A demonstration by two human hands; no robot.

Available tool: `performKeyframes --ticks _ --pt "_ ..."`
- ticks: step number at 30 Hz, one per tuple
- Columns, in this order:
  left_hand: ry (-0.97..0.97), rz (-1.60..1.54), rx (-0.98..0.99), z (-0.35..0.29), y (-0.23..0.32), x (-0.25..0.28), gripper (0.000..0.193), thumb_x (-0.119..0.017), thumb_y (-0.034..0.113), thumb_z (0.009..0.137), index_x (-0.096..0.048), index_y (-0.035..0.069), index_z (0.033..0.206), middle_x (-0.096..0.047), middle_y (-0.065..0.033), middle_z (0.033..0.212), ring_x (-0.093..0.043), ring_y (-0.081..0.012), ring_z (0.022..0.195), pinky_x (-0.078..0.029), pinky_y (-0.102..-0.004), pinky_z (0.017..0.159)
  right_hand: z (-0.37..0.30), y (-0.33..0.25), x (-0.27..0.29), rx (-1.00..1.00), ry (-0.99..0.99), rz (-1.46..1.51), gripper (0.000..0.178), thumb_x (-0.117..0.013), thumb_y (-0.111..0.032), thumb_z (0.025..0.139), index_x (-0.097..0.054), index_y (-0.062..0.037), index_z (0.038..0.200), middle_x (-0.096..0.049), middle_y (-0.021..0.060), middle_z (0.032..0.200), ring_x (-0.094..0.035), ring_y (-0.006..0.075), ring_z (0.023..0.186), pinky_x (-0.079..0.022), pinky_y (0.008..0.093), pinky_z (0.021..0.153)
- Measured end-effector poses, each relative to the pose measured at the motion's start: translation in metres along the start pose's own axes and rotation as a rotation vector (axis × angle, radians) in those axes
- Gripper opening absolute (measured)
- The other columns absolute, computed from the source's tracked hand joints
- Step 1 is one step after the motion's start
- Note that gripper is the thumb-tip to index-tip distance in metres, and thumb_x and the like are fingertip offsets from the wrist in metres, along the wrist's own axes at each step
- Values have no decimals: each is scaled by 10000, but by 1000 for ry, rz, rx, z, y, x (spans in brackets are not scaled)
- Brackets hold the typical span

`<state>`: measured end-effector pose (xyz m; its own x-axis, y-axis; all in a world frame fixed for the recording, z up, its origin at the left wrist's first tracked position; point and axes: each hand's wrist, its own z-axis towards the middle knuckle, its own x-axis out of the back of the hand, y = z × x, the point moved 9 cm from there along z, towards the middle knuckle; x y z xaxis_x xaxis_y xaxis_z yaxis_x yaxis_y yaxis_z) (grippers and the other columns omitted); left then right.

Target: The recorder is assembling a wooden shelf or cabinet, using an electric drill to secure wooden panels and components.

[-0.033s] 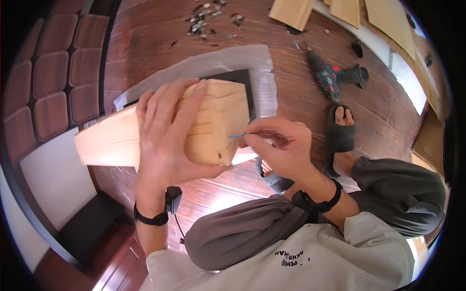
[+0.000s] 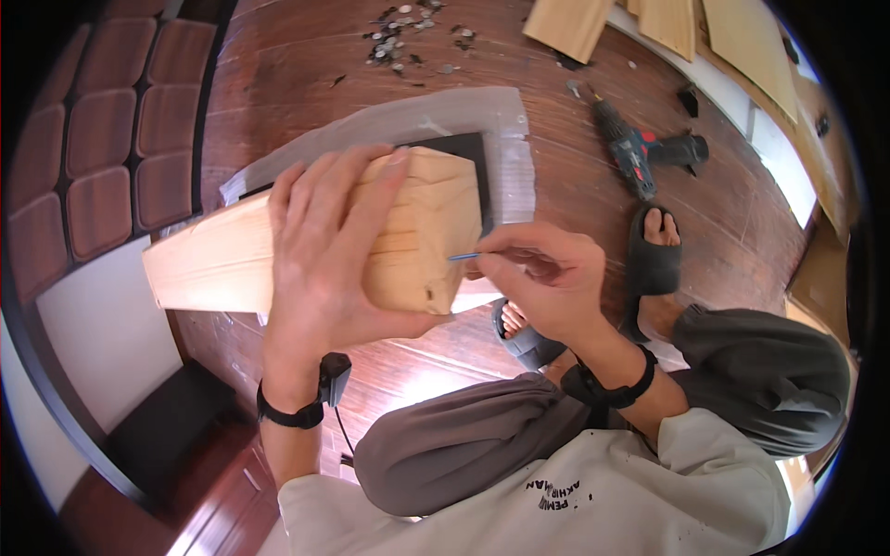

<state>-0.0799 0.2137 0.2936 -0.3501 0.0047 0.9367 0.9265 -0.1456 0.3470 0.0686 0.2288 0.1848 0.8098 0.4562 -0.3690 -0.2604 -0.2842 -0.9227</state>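
A pale wooden piece point(image 2: 213, 259) with visible grain lies tilted in front of me, its narrower end to the left. Across its top spreads my left hand point(image 2: 324, 241), thumb along the near edge and fingers over the far side, gripping it. Between thumb and fingertips my right hand point(image 2: 547, 273) pinches a thin blue-grey pin point(image 2: 464, 256). The pin's tip points left and meets the wood's right end face, or sits just before it; I cannot tell which. A small dark hole point(image 2: 429, 294) shows low on that end. Beneath the wood are a black flat panel point(image 2: 471, 148) and translucent wrap sheet point(image 2: 510, 176).
On the dark wooden floor point(image 2: 306, 56), small loose hardware point(image 2: 399, 37) lies scattered at the far side. A cordless drill point(image 2: 635, 148) rests to the right, near my sandalled foot point(image 2: 656, 241). Wooden boards point(image 2: 570, 28) lie at far right; a dark panelled surface point(image 2: 102, 139) is at left.
The whole view has shifted very slightly. The hands, wooden piece and pin keep nearly the same places relative to each other.
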Motion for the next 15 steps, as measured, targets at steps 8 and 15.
performKeyframes --ticks 8,15 --pt "121 -105 -16 -3 -17 6 520 -716 297 817 -598 81 1275 -572 -115 1261 -517 -334 1181 -297 -556 1044 8 -19 3 139 -10 -177 158 -709 72 809 -680 70 965 -708 87 854 -668 96 745 -535 214 665" --pt "322 156 164 -4 -12 -3 278 -589 182 914 -626 98 1176 -601 -80 1098 -557 -300 1070 -297 -563 1048 14 -32 3 300 -41 -368 159 -749 44 733 -718 14 886 -706 51 764 -505 10 517 -326 170 416"
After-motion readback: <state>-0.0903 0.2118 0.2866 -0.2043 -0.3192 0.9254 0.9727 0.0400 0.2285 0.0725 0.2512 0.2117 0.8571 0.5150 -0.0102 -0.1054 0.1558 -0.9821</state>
